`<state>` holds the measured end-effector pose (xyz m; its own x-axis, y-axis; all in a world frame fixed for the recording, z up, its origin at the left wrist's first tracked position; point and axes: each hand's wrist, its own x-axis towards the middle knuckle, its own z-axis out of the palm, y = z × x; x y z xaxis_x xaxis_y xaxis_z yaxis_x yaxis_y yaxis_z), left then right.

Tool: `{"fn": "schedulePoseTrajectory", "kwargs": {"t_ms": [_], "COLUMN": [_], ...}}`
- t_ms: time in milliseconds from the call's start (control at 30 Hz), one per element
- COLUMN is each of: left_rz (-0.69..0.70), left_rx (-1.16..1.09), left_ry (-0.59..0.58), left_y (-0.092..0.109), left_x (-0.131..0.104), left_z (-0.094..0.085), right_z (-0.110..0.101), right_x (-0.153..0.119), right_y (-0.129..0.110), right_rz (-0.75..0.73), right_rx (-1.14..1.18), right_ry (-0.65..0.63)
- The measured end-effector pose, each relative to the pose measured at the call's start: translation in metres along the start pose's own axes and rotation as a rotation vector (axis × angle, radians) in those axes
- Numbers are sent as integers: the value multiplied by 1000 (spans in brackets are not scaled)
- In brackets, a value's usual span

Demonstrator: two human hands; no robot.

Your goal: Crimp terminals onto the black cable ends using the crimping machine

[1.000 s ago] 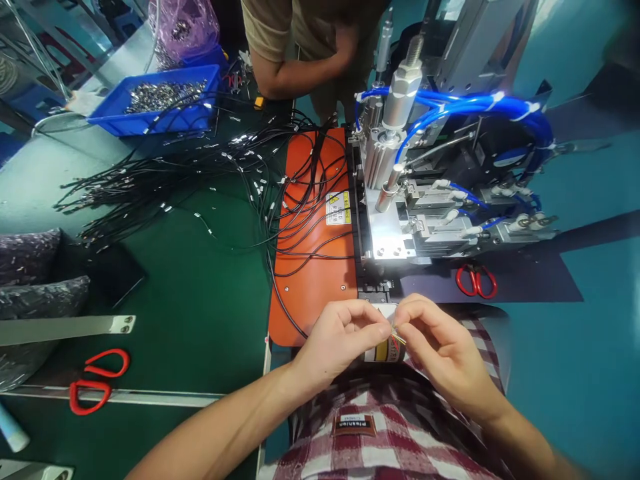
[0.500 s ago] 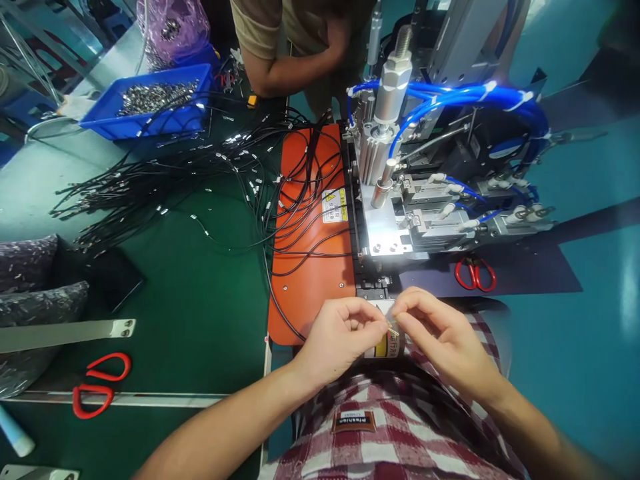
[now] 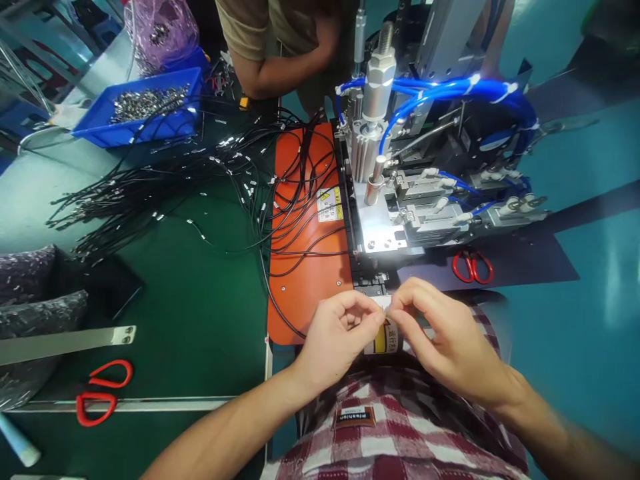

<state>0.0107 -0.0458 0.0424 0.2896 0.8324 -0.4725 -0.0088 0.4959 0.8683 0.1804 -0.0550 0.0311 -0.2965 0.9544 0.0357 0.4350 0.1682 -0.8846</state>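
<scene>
My left hand [image 3: 345,330] is closed in a pinch, thumb against forefinger, at the front end of the machine [image 3: 380,233]. Facing it, my right hand [image 3: 435,327] is pinched too, and the fingertips of both nearly meet. Whatever lies between them is too small to make out. Below the fingertips is a yellow and white label [image 3: 384,339] on the machine's near end. Left of the machine, black cables [image 3: 300,233] run over an orange plate [image 3: 310,300].
A blue bin [image 3: 145,120] of small metal parts stands at the back left. Red-handled scissors [image 3: 473,267] lie right of the machine, another red-handled pair [image 3: 103,393] at the lower left. Across the table is a person with folded arms [image 3: 285,67].
The view has shifted slightly. My fingertips have come closer together, and the thin pale piece seen between them earlier no longer shows clearly.
</scene>
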Motion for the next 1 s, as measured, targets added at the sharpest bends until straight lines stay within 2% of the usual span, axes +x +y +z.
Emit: {"fn": "schedulePoseTrajectory", "kwargs": {"t_ms": [67,100,267,367,667,1000], "left_rz": [-13,-19,-59,-81,-61,-14], "left_rx": [-48,-67,-65,-32,22,32], "left_ry": [11,18,80,114,130,151], "left_y": [-1,-2,-1,2,7,7], "left_x": [1,2,9,13,21,25], "left_z": [0,0,2,4,7,12], "right_z": [2,3,6,5,18,17], "right_x": [-1,0,3,5,15,16], "right_y": [2,4,8,9,7,5], "right_rz": [-62,-48,279,392,449,487], "right_rx": [-66,-39,368,469,541,604], "right_ry": [23,26,-34,2,179,199]}}
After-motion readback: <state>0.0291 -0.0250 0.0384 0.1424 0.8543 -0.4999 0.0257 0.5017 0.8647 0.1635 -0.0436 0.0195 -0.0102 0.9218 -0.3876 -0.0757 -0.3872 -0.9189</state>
